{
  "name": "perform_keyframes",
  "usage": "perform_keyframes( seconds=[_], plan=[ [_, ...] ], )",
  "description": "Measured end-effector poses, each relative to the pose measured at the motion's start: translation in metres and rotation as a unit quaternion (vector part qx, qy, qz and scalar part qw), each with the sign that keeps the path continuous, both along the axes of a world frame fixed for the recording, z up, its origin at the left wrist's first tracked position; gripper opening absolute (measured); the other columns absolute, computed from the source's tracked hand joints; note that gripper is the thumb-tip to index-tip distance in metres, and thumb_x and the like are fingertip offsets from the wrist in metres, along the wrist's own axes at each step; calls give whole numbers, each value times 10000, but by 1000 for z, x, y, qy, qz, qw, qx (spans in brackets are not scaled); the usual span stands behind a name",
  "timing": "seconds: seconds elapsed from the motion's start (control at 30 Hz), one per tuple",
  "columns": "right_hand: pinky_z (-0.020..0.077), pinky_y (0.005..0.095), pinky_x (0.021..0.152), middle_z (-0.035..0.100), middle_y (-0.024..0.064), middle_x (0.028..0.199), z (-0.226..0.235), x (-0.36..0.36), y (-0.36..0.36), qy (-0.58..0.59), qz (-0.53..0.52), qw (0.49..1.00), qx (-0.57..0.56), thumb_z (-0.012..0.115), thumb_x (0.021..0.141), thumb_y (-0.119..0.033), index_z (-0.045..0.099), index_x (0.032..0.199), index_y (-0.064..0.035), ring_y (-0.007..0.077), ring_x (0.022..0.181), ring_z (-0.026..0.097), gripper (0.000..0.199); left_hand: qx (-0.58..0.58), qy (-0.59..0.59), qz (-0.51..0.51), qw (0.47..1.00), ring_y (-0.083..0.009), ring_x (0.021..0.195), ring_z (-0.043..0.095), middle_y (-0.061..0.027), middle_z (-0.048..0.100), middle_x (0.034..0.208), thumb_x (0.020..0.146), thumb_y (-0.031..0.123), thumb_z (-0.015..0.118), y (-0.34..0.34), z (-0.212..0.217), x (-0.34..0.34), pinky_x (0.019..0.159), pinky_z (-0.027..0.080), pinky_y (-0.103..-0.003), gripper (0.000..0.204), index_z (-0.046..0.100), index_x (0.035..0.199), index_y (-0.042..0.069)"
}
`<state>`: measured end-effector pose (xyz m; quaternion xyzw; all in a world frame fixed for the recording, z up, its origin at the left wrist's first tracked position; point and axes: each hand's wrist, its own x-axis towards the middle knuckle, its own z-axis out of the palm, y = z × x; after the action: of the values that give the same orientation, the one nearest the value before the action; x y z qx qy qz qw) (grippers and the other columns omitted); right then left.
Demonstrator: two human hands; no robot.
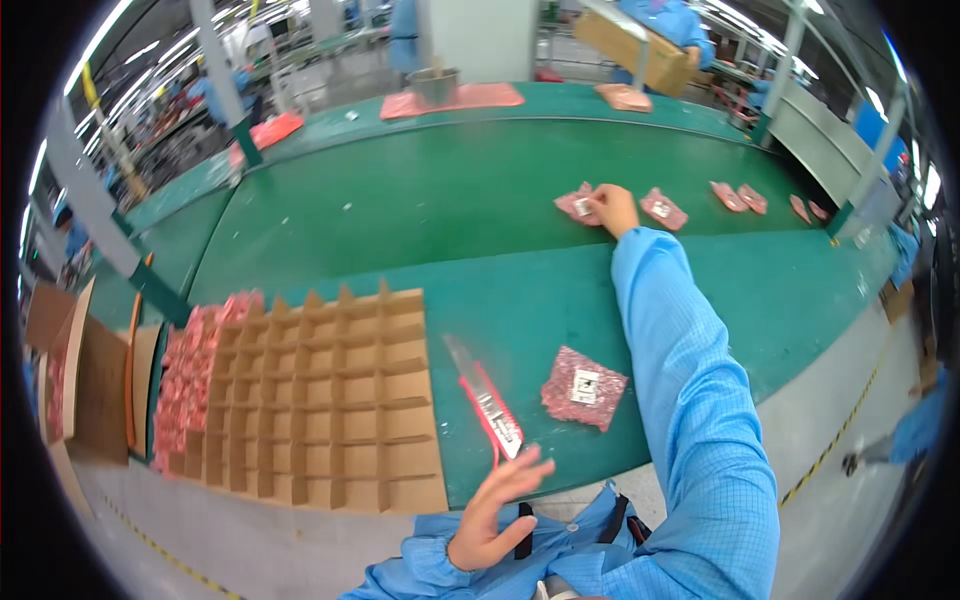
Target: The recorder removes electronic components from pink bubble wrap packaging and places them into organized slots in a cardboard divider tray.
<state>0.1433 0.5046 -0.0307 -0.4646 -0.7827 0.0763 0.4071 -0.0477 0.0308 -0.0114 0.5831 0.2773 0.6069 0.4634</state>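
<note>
My right hand [614, 208] reaches far over the green belt, its fingers closed on a pink bubble-wrap bag [576, 204] with a white label. Just right of it on the belt lies another pink bag [663, 209]. Close to my body, my left hand [500, 512] hovers with fingers spread and nothing in it. Nearest to that hand is a long, narrow red-edged item [490, 410] with a white label; its kind is unclear. A larger pink bubble-wrap bag [584, 388] with a white label rests on the green table [540, 310] between my arms.
A cardboard divider grid [330, 400] stands at the left, its left-hand cells filled with pink bags [195, 380]. Beyond it is an open carton [95, 370]. More pink bags [738, 197] lie along the belt at right. Across the belt, a person holds a cardboard box [640, 52].
</note>
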Motion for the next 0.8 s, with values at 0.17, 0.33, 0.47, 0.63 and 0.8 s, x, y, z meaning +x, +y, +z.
perform_keyframes(
  seconds=[0.17,0.33,0.47,0.63,0.8],
  plan=[
    [521,339,671,642,150,864,3,23,38,-60,83,992,-75,595,745,-61,616,890,36,248,717,627,176,97,99,-93,986,-320,1055,568,-221,569,1143,848,34,534,-14,21,-37,917,419,-415,218,614,1046,-11],
    [366,359,966,511,162,1223,42,14,-2,-59,105,992,-44,578,820,-151,622,1013,-44,297,1163,467,225,118,204,21,972,-302,833,645,-171,658,911,877,80,496,-63,82,-121,706,517,-367,195,645,887,-46],
    [294,380,1020,493,129,1266,74,50,-70,-102,175,979,7,532,853,-109,614,1004,-52,280,1195,441,181,-118,445,419,783,-249,846,609,-87,634,959,806,57,577,-60,114,-186,724,490,-324,193,630,992,56],
    [252,400,1043,503,129,1258,113,28,-194,-168,225,960,20,515,846,-75,591,940,-24,295,1213,429,131,-207,667,505,506,-277,869,598,-92,631,910,736,153,621,-68,84,-352,737,469,-382,189,645,908,77],
    [288,405,1024,506,150,1247,114,71,-263,-171,189,967,3,511,834,-55,594,911,-17,311,1205,438,119,-325,677,401,526,-283,865,607,-87,643,878,684,198,674,-39,80,-370,723,478,-401,261,637,919,90]
  ],
)
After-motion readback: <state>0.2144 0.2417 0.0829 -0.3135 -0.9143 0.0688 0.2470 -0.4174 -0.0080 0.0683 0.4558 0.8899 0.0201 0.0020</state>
